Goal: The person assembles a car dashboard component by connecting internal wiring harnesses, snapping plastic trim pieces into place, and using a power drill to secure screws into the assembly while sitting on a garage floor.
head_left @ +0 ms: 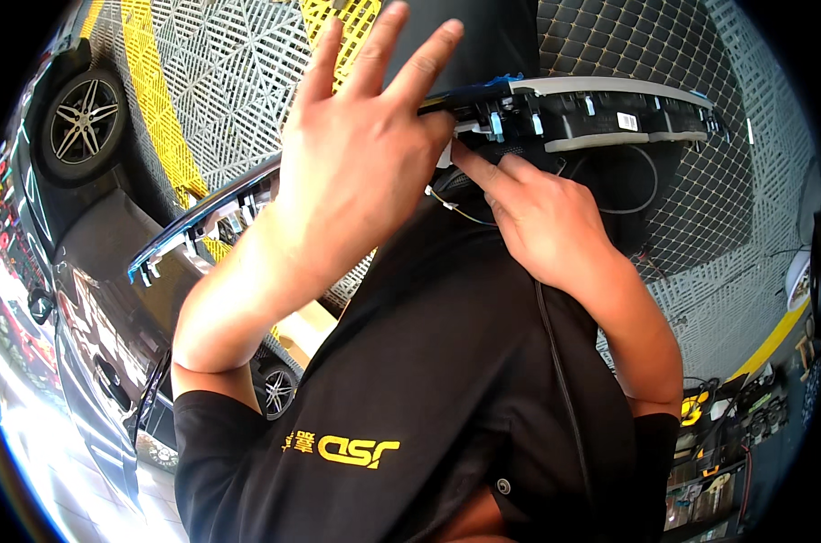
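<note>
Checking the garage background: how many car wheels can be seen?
2: one alloy wheel at upper left, another wheel lower down beside the left forearm. Others may be hidden behind the black shirt.

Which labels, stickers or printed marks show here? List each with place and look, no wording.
Barcode sticker: small white rectangle with dark bars, on the long trim panel near its right end.
Shirt logo: yellow print on the black shirt, low in the picture.

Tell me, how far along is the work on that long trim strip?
The long trim strip looks already off a car, its clip side showing. In hand: the left hand steadies it while the right hand fingers a white clip near the middle. What remains cannot be told; a dark car stands nearby.
</note>
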A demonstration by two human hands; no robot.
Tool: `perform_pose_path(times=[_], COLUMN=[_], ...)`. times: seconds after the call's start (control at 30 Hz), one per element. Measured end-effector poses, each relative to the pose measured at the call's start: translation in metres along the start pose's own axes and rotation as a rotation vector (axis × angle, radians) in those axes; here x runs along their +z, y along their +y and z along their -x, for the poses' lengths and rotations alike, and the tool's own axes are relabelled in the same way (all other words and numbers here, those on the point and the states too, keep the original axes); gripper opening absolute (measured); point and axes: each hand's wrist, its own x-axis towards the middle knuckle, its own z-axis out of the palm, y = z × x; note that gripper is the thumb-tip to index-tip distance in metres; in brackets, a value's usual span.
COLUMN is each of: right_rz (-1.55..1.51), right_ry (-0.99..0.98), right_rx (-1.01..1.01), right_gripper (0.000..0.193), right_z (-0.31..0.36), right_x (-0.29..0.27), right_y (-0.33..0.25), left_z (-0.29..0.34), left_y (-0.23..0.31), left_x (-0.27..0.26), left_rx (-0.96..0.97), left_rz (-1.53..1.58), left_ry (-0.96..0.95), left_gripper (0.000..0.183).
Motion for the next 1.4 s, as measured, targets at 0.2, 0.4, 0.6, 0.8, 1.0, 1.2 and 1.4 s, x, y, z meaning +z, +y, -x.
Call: perform_pose_path(times=[0.2, 0.4, 0.6, 0.8, 1.0, 1.2, 1.4], right_rz=[-0.001, 0.001, 0.028, 0.009, -0.11, -0.245, -0.415], right_ry=[-0.081, -0.037, -0.053, -0.063, -0.076, 0.041, 0.123], right_rx=[0.012, -0.027, -0.019, -0.013, -0.01, -0.003, -0.009], right_gripper=[0.058, 0.062, 0.063, 0.062, 0.058, 0.04, 0.025], right_z=[-0.002, 0.0, -0.001, 0.0, -0.001, -0.004, -0.018], right_x=[-0.008, -0.004, -0.006, -0.01, -0.021, -0.042, -0.045], right_y=[-0.001, 0.0, -0.001, 0.004, 0.009, 0.02, 0.031], left_z=[0.0, -0.008, -0.021, -0.026, -0.021, -0.025, -0.035], left_y=[-0.012, -0.033, -0.04, -0.043, -0.041, -0.024, -0.025], left_x=[0.007, 0.009, -0.005, -0.002, 0.008, 0.012, 0.021], left_rx=[0.119, 0.296, 0.254, 0.244, 0.217, 0.055, -0.144], left_rz=[0.056, 0.159, 0.379, 0.545, 0.68, 0.873, 1.233], left_ry=[-0.11, -0.158, -0.443, -0.467, -0.39, -0.43, -0.584], left_gripper=[0.024, 0.026, 0.029, 0.026, 0.024, 0.024, 0.021])
